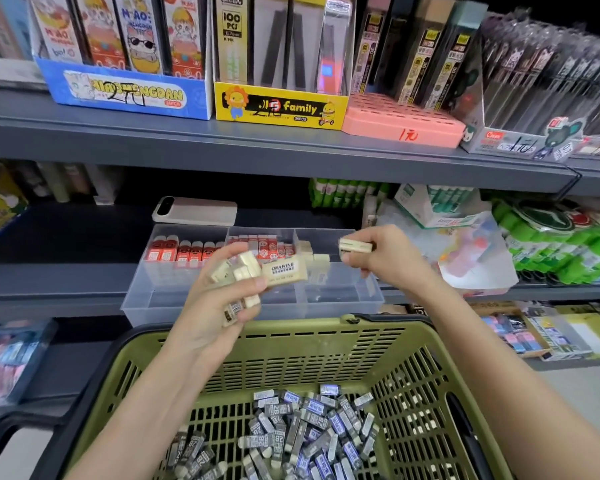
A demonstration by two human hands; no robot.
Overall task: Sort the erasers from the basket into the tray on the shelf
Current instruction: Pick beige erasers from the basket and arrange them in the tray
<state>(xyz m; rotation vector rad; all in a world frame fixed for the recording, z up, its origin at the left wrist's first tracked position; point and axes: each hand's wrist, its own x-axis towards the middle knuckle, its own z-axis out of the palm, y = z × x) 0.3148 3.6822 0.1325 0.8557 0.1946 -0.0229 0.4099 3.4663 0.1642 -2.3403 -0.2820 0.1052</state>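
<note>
The left hand (219, 299) curls its fingers round a bunch of cream erasers (257, 270) above the tray (326, 296) on the shelf (59, 289). The right hand (378, 259) pinches a single eraser (355, 245) over the tray's right compartment. Red erasers (177, 251) line the tray's back left. Grey erasers (309, 431) lie in the basket (326, 329) below.

Cream erasers (246, 271), olive-green basket (291, 348), red-and-white erasers (184, 251) in clear tray (174, 292).

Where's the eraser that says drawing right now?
Head view, centre: the DRAWING eraser is held in the left hand with other cream erasers, in front of the clear tray, above the far rim of the green basket.
</note>
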